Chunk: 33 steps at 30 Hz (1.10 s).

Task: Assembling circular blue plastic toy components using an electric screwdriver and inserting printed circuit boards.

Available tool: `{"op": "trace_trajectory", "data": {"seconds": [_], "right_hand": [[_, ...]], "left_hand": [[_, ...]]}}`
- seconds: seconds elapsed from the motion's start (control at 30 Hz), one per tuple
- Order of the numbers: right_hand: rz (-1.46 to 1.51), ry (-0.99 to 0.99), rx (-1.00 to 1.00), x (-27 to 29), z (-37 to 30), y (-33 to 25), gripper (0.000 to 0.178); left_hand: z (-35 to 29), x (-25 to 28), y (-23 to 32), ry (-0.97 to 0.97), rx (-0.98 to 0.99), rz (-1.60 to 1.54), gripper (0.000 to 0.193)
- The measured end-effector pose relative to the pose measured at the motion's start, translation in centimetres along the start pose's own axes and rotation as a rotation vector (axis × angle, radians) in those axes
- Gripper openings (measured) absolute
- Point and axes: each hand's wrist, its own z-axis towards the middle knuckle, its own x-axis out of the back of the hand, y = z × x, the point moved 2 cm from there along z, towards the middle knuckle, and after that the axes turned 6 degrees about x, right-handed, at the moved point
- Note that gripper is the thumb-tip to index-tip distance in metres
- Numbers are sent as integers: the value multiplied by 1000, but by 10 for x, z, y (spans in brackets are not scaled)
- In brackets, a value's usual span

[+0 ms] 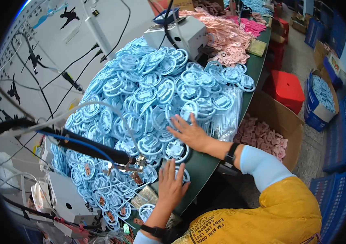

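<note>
A big heap of round light-blue plastic pieces (pixel 148 95) covers the green table. My right hand (pixel 191 133) is spread over the heap's near edge, its fingertips at the blue pieces. My left hand (pixel 170 188) lies palm down by the table's near side, fingers stretched out, next to a round blue piece (pixel 175 149). Neither hand grips anything that I can see. Left of my left hand, a soldering-type metal tip on a black arm (pixel 134 160) hangs over smaller blue pieces with copper-coloured parts (pixel 112 195). Each wrist has a dark band.
A white machine box (pixel 177 34) stands behind the heap, with pink pieces (pixel 230 34) beyond. Bagged clear strips (pixel 229 112) lie at the right table edge. Beside the table are a red stool (pixel 283 90) and a carton (pixel 291 134) of pink pieces. Another white box (pixel 68 197) stands lower left.
</note>
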Motion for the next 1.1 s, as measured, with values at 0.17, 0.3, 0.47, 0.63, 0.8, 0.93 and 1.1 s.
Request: {"op": "trace_trajectory", "data": {"seconds": [0.17, 0.3, 0.47, 0.63, 0.8, 0.93, 1.1], "right_hand": [[-77, 19, 97, -14, 35, 10, 45], [16, 196, 124, -3, 65, 57, 31], [217, 22, -26, -2, 97, 86, 26], [240, 41, -40, -6, 100, 93, 28], [91, 264, -100, -12, 102, 126, 11], [101, 238, -127, -11, 95, 131, 10], [101, 78, -130, 4, 84, 108, 25]], "left_hand": [[53, -52, -21, -14, -36, 159, 63], [87, -54, -42, 199, 1, 367, 19], [103, -27, -80, 256, 139, 417, 25], [100, -21, -90, 274, 128, 396, 31], [92, -14, -107, 281, 186, 351, 38], [91, -16, -112, 275, 214, 347, 38], [90, -11, -111, 296, 212, 325, 40]]}}
